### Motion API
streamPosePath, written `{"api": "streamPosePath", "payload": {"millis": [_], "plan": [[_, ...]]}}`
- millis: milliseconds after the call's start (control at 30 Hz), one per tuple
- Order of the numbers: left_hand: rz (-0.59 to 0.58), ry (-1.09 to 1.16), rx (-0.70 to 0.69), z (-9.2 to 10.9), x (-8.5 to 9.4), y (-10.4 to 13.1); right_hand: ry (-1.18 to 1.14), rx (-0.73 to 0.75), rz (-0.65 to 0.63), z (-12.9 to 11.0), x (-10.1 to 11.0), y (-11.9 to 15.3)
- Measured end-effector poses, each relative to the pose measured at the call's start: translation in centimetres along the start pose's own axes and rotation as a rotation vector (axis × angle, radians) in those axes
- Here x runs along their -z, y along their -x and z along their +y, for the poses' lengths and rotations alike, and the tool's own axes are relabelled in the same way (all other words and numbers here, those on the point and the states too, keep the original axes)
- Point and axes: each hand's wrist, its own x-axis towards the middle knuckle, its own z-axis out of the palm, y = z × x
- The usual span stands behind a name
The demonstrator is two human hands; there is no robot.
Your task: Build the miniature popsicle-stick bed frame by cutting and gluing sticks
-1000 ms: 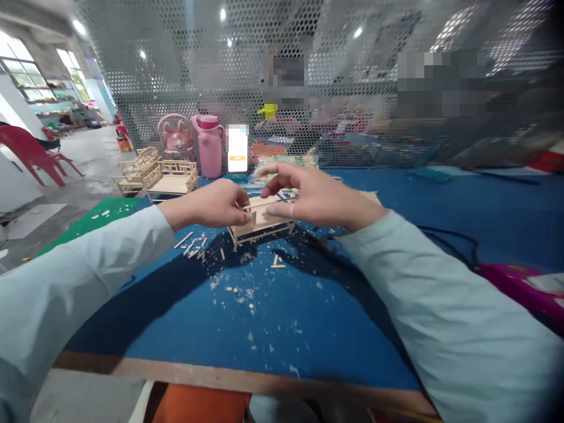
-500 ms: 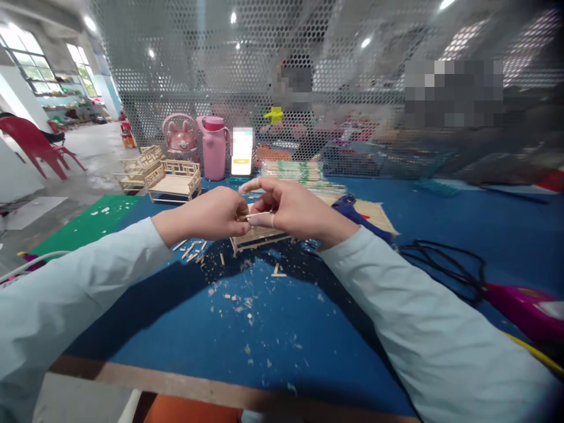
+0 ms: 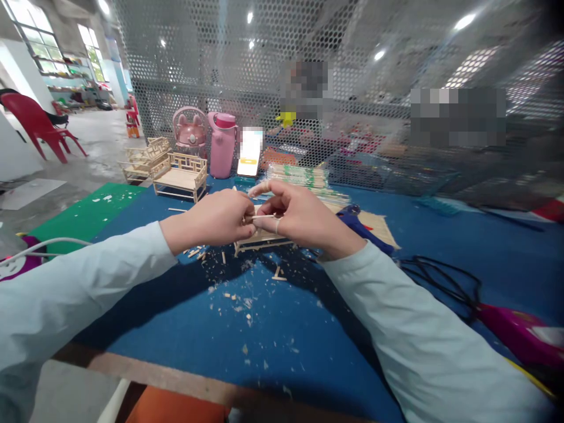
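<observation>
Filling most of the upper frame, a gray perforated mesh screen point(image 3: 198, 64), with blurred shapes behind. Spread below, down to the lower part of the frame, a blue tabletop point(image 3: 176, 317) with a worn wooden front edge. Reaching in from lower left and lower right, pale blue sleeves point(image 3: 88, 279). At far left, out on the floor, a red chair point(image 3: 33, 114). Left of center, flat, a green sheet point(image 3: 88, 211) strewn with white flakes. At the middle of the frame, the right hand point(image 3: 304, 220), pale wraps on a finger and the thumb; facing it from the left with curled fingers, the left hand point(image 3: 222, 216). Directly under both, partly hidden, a low stick frame point(image 3: 264, 243) on legs. To its upper left, a small stick bench point(image 3: 180, 176) with a railed back. Upright just behind that, a pink flask point(image 3: 222, 147), and to its right a lit phone point(image 3: 249, 158), leaning back. Right of center, a blue-handled tool point(image 3: 368, 230). Between the fingertips, above the low frame, a thin stick point(image 3: 265, 217), nearly level; grip of each hand pinched on it, one at either end. Smallest, scattered below center, pale stick scraps point(image 3: 279, 274) and tiny chips.
</observation>
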Motion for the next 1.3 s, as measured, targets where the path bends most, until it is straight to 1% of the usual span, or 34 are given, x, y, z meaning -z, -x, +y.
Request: {"api": "streamPosePath", "payload": {"millis": [100, 200, 333, 433, 567, 633, 733, 867, 967, 1033, 1100, 1200, 1233, 1300], "plan": [[0.001, -0.06, -0.008, 0.3, 0.2, 0.0, -0.01, -0.01, -0.009, 0.0, 0.0, 0.0], [0.027, -0.136, -0.004, 0.6, 0.2, 0.1, -0.026, -0.012, -0.008, -0.1, -0.1, 0.0], [0.089, -0.168, 0.004, 0.7, -0.5, 0.9, -0.023, 0.008, 0.021, -0.1, -0.4, 0.0], [0.195, -0.066, 0.019, 0.6, -1.5, 1.9, -0.002, 0.056, 0.031, 0.0, -0.6, 0.1], [0.409, 0.109, 0.039, 0.6, -3.3, 3.1, 0.047, 0.08, 0.026, 0.1, -0.7, 0.1], [0.498, 0.192, 0.081, 0.7, -4.2, 3.3, 0.029, 0.074, 0.041, 0.1, -0.8, 0.2], [0.588, 0.301, 0.157, 1.1, -5.3, 3.2, -0.019, 0.054, 0.068, -0.1, -1.0, 0.2], [0.68, 0.412, 0.315, 2.3, -6.0, 2.8, -0.068, 0.033, 0.07, -0.3, -1.1, 0.2], [0.683, 0.524, 0.418, 3.3, -6.3, 2.5, -0.094, 0.03, 0.064, -0.3, -1.2, 0.2], [0.686, 0.58, 0.453, 3.5, -6.6, 2.3, -0.092, 0.036, 0.065, -0.3, -1.3, 0.1], [0.702, 0.588, 0.466, 3.4, -6.9, 2.4, -0.073, 0.052, 0.073, -0.3, -1.3, 0.1], [0.712, 0.478, 0.457, 3.3, -6.9, 3.1, -0.049, 0.069, 0.076, -0.2, -1.2, 0.1], [0.686, 0.422, 0.434, 3.3, -6.8, 3.5, -0.048, 0.071, 0.074, -0.2, -1.2, 0.1], [0.584, 0.315, 0.376, 3.5, -6.4, 4.3, -0.048, 0.077, 0.073, -0.2, -1.2, 0.1]]}}
